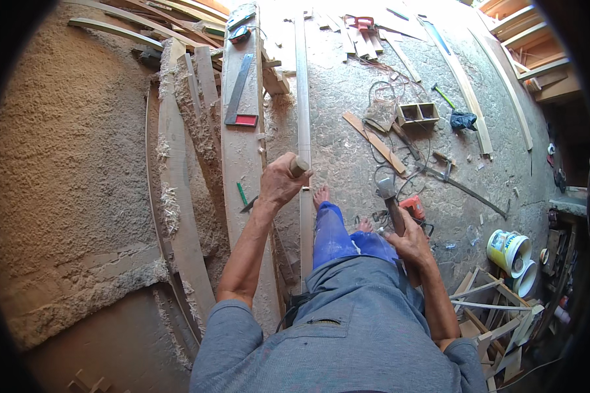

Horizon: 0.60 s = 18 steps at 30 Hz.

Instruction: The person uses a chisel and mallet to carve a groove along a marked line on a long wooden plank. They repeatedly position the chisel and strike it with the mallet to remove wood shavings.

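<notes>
My left hand [278,183] is closed round a chisel [299,167]; the round end of its wooden handle points up, and its blade is hidden. It stands over a long pale wooden strip [303,98] with a small dark notch-like mark beside my fingers. My right hand [411,241] grips a hammer [386,188] by its handle, head raised, away to the right of the chisel. Beside my left wrist, a green pencil [242,192] and a thin dark piece lie on the wide bench plank [236,154]. Farther up the plank rests a try square [239,92].
A tape measure [240,34] sits at the plank's far end. Sawdust [72,150] heaps up on the left among boards. On the right floor lie a divided wooden box [418,114], cords, a red power tool [413,207], white buckets [510,252] and wood offcuts [505,321].
</notes>
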### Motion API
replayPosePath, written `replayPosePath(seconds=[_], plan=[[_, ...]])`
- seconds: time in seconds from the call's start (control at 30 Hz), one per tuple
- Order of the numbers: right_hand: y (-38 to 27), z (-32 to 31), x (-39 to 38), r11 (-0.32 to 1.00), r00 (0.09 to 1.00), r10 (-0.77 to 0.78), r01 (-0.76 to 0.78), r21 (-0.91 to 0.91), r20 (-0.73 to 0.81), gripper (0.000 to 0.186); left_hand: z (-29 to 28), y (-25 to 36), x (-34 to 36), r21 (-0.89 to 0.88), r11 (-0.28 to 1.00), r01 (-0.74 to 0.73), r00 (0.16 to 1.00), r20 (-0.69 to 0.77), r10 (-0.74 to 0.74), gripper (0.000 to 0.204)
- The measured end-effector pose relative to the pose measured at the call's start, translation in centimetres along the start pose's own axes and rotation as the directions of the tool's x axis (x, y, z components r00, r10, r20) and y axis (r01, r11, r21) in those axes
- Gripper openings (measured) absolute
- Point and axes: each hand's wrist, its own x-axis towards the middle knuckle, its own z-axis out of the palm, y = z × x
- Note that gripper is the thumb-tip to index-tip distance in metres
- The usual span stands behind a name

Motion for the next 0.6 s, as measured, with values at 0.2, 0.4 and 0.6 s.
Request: replayPosePath(seconds=[0.2, 0.4, 0.6], plan=[[-1.5, 0.2, -0.8, 0.998, 0.995, 0.057, -0.059, 0.021, 0.079, 0.080, -4.0, 5.8, 1.4, -0.620, 0.760, -0.197, 0.901, -0.420, -0.109, 0.025], [-2.7, 0.2, -1.0, 0.998, 0.991, 0.068, -0.067, -0.010, 0.115, 0.082, -2.5, 7.6, 0.6, -0.614, 0.752, -0.240, 0.894, -0.442, -0.075, 0.023], [-3.5, 0.1, -1.1, 0.992, 0.985, 0.115, -0.122, 0.045, 0.129, 0.080, -1.8, 5.9, 1.5, -0.569, 0.764, -0.303, 0.861, -0.507, -0.036, 0.019]])
